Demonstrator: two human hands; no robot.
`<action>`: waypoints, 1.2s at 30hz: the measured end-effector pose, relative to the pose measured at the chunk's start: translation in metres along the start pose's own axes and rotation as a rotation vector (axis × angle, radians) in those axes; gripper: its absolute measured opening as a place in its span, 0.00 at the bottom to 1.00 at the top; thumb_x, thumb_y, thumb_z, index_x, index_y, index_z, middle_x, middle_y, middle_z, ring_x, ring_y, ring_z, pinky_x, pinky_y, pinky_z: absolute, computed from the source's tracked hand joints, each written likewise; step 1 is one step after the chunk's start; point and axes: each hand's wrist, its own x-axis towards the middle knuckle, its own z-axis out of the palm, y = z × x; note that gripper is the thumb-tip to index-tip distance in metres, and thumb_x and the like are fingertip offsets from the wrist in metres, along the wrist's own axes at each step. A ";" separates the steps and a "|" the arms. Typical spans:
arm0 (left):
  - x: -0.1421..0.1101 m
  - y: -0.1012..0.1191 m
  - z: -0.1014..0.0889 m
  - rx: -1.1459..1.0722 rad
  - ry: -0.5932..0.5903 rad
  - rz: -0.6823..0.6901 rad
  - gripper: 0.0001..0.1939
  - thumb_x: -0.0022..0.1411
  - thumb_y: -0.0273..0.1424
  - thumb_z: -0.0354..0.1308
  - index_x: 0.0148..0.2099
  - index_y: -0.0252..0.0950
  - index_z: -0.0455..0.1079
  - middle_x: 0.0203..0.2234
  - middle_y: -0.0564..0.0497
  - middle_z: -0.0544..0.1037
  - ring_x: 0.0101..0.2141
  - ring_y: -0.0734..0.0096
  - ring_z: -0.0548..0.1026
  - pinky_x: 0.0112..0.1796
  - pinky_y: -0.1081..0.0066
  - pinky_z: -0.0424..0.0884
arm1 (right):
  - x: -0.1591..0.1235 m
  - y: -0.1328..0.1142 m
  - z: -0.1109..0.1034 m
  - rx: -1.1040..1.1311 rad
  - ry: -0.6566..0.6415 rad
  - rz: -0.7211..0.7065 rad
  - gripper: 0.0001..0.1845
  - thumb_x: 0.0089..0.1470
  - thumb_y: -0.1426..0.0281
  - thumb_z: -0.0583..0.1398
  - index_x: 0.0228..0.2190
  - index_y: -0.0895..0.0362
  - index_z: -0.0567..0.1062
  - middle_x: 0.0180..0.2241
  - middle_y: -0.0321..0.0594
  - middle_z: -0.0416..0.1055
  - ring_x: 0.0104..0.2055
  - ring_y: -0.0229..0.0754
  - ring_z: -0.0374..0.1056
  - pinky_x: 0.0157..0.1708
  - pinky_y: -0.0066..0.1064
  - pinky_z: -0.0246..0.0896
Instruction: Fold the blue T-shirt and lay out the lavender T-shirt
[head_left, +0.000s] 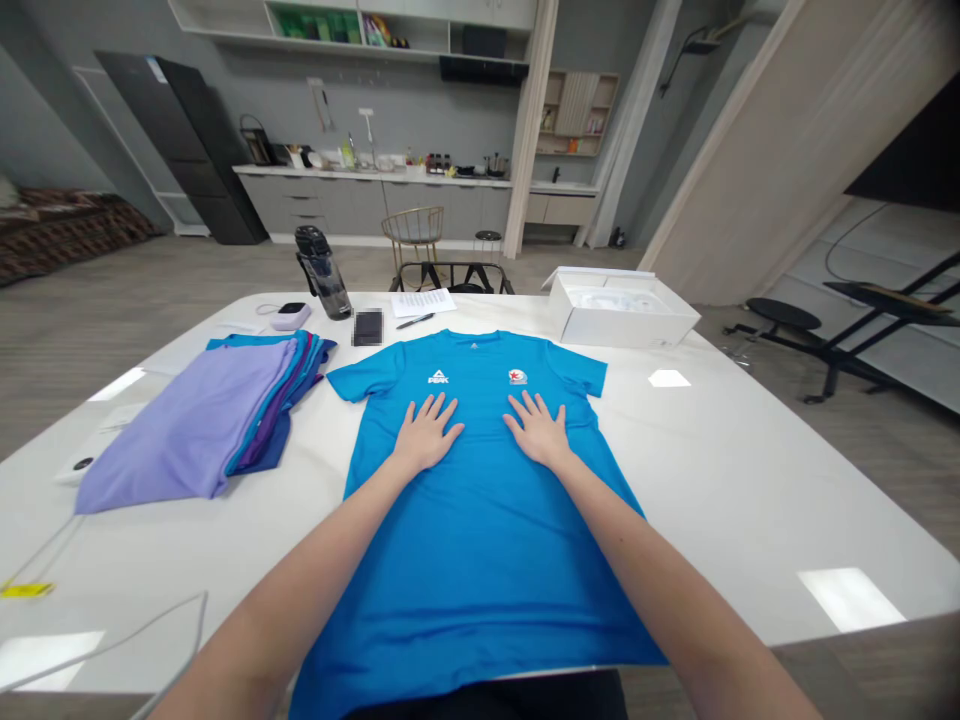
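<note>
A bright blue T-shirt [472,520] lies spread flat, front up, on the white table [750,480], its hem hanging over the near edge. Two small white logos show on its chest. My left hand [427,432] rests flat on the shirt's chest, fingers stretched and spread. My right hand [538,430] lies flat beside it in the same way, a little to the right. Neither hand holds anything.
A stack of folded shirts [202,425], lilac on top, lies to the left. Behind the shirt stand a dark bottle [324,272], a phone [367,327], a paper with a pen [422,303] and an open white box [622,308]. Cables run along the near left edge.
</note>
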 end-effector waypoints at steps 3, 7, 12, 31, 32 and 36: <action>-0.010 -0.015 -0.003 -0.003 0.001 0.014 0.35 0.71 0.55 0.32 0.74 0.51 0.49 0.72 0.53 0.48 0.71 0.59 0.46 0.68 0.50 0.40 | -0.005 0.040 -0.003 -0.010 0.020 0.108 0.36 0.67 0.44 0.36 0.70 0.42 0.51 0.73 0.38 0.40 0.74 0.54 0.36 0.68 0.63 0.30; -0.015 -0.020 -0.009 -0.001 -0.021 -0.047 0.35 0.72 0.54 0.33 0.74 0.49 0.49 0.72 0.52 0.48 0.71 0.59 0.46 0.68 0.51 0.41 | -0.010 0.075 -0.012 -0.029 0.061 0.200 0.37 0.68 0.47 0.37 0.70 0.50 0.52 0.72 0.44 0.43 0.74 0.52 0.39 0.70 0.54 0.34; -0.031 0.018 -0.005 -0.005 0.023 0.005 0.37 0.71 0.56 0.32 0.75 0.48 0.47 0.73 0.49 0.47 0.71 0.56 0.45 0.67 0.45 0.38 | -0.036 0.032 -0.018 -0.048 0.114 0.001 0.35 0.68 0.47 0.37 0.70 0.45 0.51 0.73 0.38 0.39 0.74 0.52 0.33 0.68 0.63 0.25; -0.137 0.058 -0.005 -0.038 -0.015 0.239 0.35 0.71 0.55 0.36 0.74 0.51 0.48 0.73 0.52 0.47 0.71 0.56 0.45 0.68 0.46 0.37 | -0.151 0.007 -0.009 -0.025 -0.004 -0.116 0.35 0.67 0.44 0.40 0.70 0.39 0.47 0.73 0.33 0.38 0.74 0.55 0.34 0.67 0.67 0.28; -0.142 0.064 -0.005 -0.041 -0.016 0.261 0.35 0.71 0.55 0.36 0.74 0.51 0.48 0.73 0.53 0.48 0.71 0.56 0.46 0.68 0.46 0.37 | -0.160 -0.003 -0.008 -0.021 -0.006 -0.159 0.34 0.67 0.44 0.40 0.70 0.38 0.48 0.73 0.32 0.39 0.74 0.54 0.34 0.68 0.66 0.27; -0.164 0.077 -0.007 -0.038 -0.023 0.289 0.34 0.71 0.55 0.39 0.74 0.51 0.49 0.72 0.52 0.50 0.71 0.55 0.46 0.68 0.46 0.37 | -0.194 -0.018 -0.006 -0.023 -0.030 -0.182 0.34 0.67 0.45 0.42 0.70 0.39 0.50 0.72 0.33 0.40 0.74 0.54 0.35 0.69 0.63 0.24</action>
